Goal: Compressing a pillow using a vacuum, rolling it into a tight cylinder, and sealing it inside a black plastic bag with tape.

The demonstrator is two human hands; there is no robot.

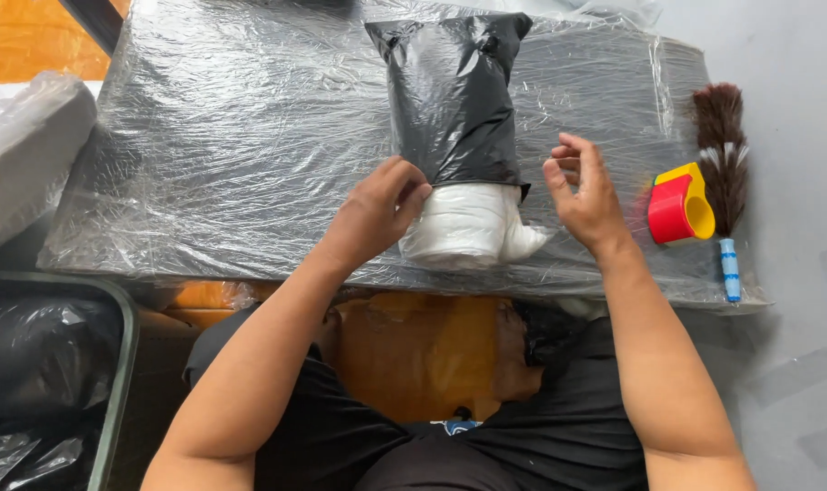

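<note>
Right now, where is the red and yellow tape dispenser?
In the head view, the tape dispenser lies on the wrapped board's right edge, between the right hand and the brush.

The left hand (377, 207) pressed against a white bundle (468, 227) half sheathed in a black bag (452, 91) on the film-wrapped desk (231, 136); the right hand (584, 193) hovered beside it, fingers loosely curled.
</note>
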